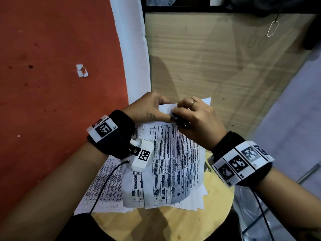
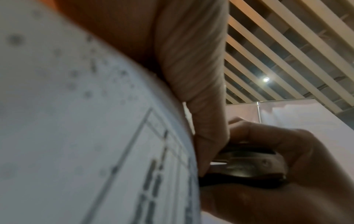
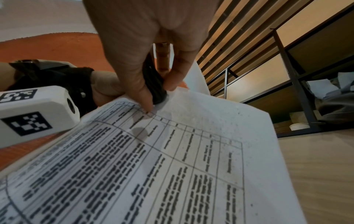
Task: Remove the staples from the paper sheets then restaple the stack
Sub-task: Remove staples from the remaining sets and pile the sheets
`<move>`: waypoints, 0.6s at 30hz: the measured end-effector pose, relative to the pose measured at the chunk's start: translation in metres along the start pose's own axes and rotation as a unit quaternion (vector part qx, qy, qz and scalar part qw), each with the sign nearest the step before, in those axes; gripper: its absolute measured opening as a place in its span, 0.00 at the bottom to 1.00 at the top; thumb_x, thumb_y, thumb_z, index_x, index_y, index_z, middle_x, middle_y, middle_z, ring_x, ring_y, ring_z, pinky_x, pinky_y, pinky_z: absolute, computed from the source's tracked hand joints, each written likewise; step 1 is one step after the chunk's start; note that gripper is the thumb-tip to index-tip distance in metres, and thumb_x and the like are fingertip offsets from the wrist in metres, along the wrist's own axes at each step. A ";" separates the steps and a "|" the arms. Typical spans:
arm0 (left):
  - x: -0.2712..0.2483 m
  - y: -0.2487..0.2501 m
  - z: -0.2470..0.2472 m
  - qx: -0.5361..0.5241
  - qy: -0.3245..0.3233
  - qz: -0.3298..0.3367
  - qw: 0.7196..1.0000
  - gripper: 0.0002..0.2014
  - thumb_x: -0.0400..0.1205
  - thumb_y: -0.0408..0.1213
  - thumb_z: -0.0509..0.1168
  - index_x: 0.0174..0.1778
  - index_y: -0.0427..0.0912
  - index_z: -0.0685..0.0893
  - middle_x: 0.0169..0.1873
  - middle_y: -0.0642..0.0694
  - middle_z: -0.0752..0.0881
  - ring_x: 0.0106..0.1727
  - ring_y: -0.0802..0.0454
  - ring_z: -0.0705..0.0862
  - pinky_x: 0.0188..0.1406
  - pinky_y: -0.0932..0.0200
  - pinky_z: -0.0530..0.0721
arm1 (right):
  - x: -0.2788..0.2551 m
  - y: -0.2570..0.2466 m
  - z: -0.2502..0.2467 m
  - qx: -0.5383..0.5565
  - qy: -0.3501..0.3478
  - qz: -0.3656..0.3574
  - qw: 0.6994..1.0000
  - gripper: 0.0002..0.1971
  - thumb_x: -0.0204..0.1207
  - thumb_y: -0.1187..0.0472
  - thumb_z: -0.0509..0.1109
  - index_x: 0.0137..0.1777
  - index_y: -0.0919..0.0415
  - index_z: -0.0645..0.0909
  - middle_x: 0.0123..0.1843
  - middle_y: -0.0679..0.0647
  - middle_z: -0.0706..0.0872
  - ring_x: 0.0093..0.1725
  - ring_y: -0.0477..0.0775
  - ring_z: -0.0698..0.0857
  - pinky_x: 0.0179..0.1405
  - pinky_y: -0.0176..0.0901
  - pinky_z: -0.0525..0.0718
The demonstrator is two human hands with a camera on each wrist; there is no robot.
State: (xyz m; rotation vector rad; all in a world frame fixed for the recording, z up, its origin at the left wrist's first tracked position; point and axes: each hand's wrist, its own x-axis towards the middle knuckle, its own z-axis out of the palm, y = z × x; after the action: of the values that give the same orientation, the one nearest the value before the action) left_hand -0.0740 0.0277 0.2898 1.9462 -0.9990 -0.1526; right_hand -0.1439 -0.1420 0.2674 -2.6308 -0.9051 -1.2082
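Note:
A stack of printed paper sheets (image 1: pixel 175 162) lies across a round wooden table, its far corner lifted and folded back. My left hand (image 1: pixel 152 108) pinches that raised corner between thumb and fingers. My right hand (image 1: pixel 196 117) grips a small black tool (image 1: pixel 182 123) and holds it against the same corner. In the left wrist view the tool (image 2: pixel 249 165) shows a metal body on a black base, pressed to the edge of the paper (image 2: pixel 76 136). The right wrist view shows my fingers (image 3: pixel 143 45) wrapped round the black tool (image 3: pixel 153 81) above the table-printed sheet (image 3: pixel 191 151). No staple can be made out.
The round wooden table (image 1: pixel 173 223) carries more loose printed sheets (image 1: pixel 104 185) at the left. A red surface (image 1: pixel 52 66) fills the left side, and a wooden panel (image 1: pixel 225 58) stands beyond the hands. A dark-framed shelf unit (image 3: pixel 287 75) is at the right.

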 end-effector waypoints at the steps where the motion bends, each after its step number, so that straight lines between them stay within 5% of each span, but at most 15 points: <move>1: 0.000 0.000 0.000 -0.001 -0.002 -0.003 1.000 0.09 0.67 0.35 0.76 0.35 0.32 0.87 0.29 0.50 0.80 0.31 0.60 0.76 0.32 0.64 0.72 | 0.000 0.000 0.001 -0.002 0.006 0.002 1.000 0.10 0.64 0.63 0.65 0.41 0.66 0.85 0.41 0.60 0.85 0.39 0.65 0.83 0.27 0.51 0.83; 7: -0.001 -0.002 -0.004 0.008 -0.012 -0.011 1.000 0.06 0.69 0.37 0.76 0.36 0.39 0.87 0.29 0.54 0.81 0.30 0.65 0.76 0.30 0.66 0.72 | 0.001 0.002 0.003 0.044 0.025 0.022 0.998 0.09 0.60 0.67 0.75 0.42 0.65 0.87 0.41 0.59 0.87 0.38 0.64 0.85 0.32 0.51 0.85; 10: -0.003 -0.003 -0.006 -0.014 -0.009 -0.015 1.000 0.07 0.70 0.40 0.78 0.40 0.43 0.89 0.34 0.54 0.87 0.35 0.64 0.81 0.38 0.66 0.77 | -0.001 0.004 0.002 0.092 0.047 0.058 0.993 0.10 0.63 0.66 0.75 0.45 0.65 0.88 0.44 0.59 0.88 0.40 0.61 0.87 0.37 0.50 0.87; 15: -0.002 0.000 -0.002 -0.032 0.042 0.023 0.998 0.05 0.73 0.34 0.75 0.33 0.46 0.86 0.24 0.60 0.85 0.29 0.70 0.79 0.31 0.73 0.74 | -0.003 0.006 0.003 0.162 0.071 0.117 0.977 0.13 0.63 0.65 0.79 0.49 0.65 0.88 0.46 0.58 0.87 0.46 0.46 0.83 0.50 0.29 0.78; 18: -0.002 0.000 -0.003 -0.039 0.042 0.035 0.998 0.06 0.73 0.32 0.74 0.34 0.47 0.87 0.26 0.59 0.86 0.31 0.68 0.80 0.34 0.71 0.76 | -0.004 0.005 0.004 0.190 0.088 0.134 0.968 0.15 0.61 0.65 0.80 0.49 0.66 0.88 0.45 0.58 0.87 0.45 0.46 0.83 0.50 0.27 0.77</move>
State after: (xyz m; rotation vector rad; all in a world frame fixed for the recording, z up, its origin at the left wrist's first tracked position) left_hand -0.0740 0.0308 0.2911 1.8292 -0.9891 -0.0679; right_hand -0.1405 -0.1467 0.2630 -2.2150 -0.6472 -1.0576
